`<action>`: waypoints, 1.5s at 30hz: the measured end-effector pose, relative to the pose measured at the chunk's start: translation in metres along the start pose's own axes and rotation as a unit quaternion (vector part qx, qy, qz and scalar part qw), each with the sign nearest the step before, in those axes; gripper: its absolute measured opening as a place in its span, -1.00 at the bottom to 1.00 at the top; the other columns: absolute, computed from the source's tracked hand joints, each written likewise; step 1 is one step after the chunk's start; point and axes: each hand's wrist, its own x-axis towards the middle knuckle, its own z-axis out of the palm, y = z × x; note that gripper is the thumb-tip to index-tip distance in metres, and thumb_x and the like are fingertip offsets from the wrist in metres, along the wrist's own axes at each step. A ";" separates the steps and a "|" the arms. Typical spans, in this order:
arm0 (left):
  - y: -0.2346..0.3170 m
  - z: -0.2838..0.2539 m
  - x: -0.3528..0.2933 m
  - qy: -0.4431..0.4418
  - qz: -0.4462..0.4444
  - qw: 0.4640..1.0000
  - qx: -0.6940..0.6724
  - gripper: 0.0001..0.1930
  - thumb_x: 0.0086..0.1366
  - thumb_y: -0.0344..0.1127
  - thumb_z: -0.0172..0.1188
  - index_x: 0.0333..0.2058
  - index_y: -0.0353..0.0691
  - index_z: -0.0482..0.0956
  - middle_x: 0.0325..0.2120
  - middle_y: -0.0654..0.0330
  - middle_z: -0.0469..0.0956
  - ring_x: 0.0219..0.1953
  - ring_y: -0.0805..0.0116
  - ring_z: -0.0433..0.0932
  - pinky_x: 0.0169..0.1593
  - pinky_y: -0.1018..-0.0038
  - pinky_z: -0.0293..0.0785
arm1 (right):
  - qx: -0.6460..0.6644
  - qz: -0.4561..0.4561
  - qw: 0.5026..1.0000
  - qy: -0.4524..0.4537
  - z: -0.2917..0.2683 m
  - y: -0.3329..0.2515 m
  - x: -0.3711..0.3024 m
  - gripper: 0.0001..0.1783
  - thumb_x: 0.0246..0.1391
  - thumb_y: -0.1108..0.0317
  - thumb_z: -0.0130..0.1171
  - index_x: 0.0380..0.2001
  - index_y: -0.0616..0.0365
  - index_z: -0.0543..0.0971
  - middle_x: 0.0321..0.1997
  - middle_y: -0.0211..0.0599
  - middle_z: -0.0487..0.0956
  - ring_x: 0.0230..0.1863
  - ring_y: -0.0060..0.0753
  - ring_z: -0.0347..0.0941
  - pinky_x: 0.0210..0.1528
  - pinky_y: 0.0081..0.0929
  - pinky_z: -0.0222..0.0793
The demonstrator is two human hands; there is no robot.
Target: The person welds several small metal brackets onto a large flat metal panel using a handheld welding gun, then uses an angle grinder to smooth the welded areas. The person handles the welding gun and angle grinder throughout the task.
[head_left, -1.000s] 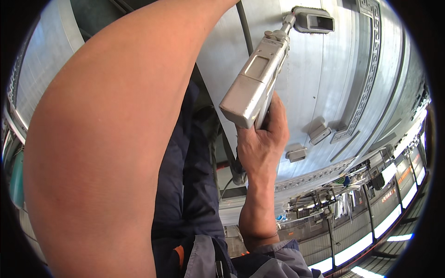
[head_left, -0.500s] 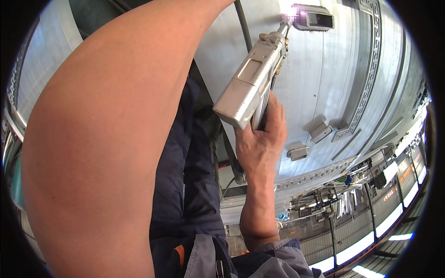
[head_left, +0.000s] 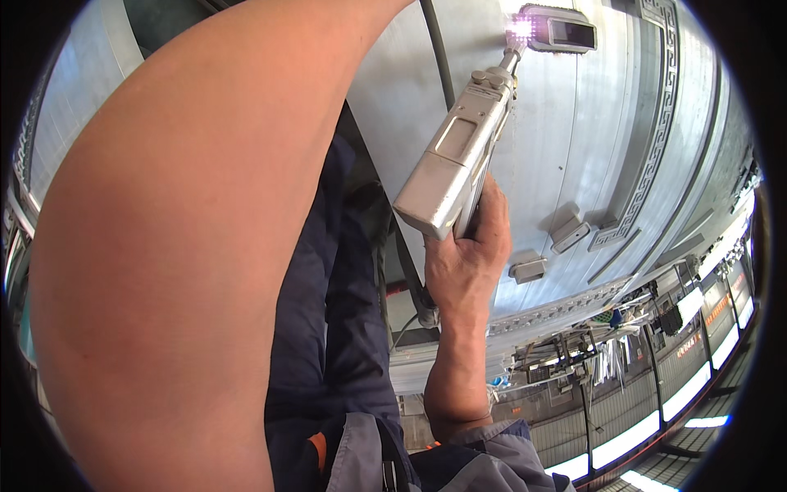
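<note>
My right hand (head_left: 466, 266) is wrapped around the grip of a silver handheld welding gun (head_left: 455, 156). The gun's nozzle points up and to the right. A bright pinkish-white glow with sparks (head_left: 522, 31) burns at its tip, against the left end of an oblong metal fitting (head_left: 570, 34) with a dark rectangular opening. That fitting sits on a large grey metal panel (head_left: 541, 123). My bare left arm (head_left: 164, 246) fills the left side and runs out past the top edge, so my left hand is out of sight.
A dark cable (head_left: 438, 57) runs down behind the gun. Two small metal pieces (head_left: 527, 269) lie on the panel, near a raised key-pattern border (head_left: 652, 172). Racks with metal stock (head_left: 607, 361) stand at the lower right. My legs in dark trousers (head_left: 352, 312) are below.
My right hand and the welding gun have shifted slightly right and down. The glow has moved a little with the nozzle along the fitting's left end. My left arm has barely moved.
</note>
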 end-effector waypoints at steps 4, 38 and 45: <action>-0.008 0.018 0.001 0.046 0.010 0.998 0.037 -0.32 0.34 -0.04 0.07 0.22 -0.56 0.34 0.30 -0.23 0.32 0.37 -0.07 0.26 0.43 0.04 0.14 | -0.008 0.000 1.000 -0.009 -0.002 -0.003 -0.001 -0.37 -0.08 0.47 0.31 0.15 0.23 0.47 -0.14 -0.03 0.54 -0.13 0.08 0.41 -0.05 -0.10 0.40; -0.002 0.028 0.000 0.040 -0.010 0.999 0.010 -0.26 0.41 -0.03 0.04 0.34 -0.55 0.19 0.40 -0.19 0.13 0.48 -0.09 0.04 0.54 0.00 -0.14 | 0.063 0.032 0.997 0.008 0.000 0.000 0.003 -0.38 -0.03 0.38 0.39 0.15 0.20 0.51 -0.13 -0.08 0.61 -0.14 0.01 0.49 -0.06 -0.18 0.45; -0.014 0.039 0.007 0.077 -0.006 0.997 0.014 -0.30 0.36 -0.07 0.08 0.28 -0.53 0.28 0.35 -0.18 0.22 0.44 -0.06 0.13 0.50 0.03 -0.03 | 0.072 0.008 0.997 0.011 0.000 0.002 0.004 -0.39 -0.06 0.41 0.38 0.14 0.20 0.52 -0.11 -0.11 0.61 -0.15 -0.01 0.48 -0.06 -0.18 0.44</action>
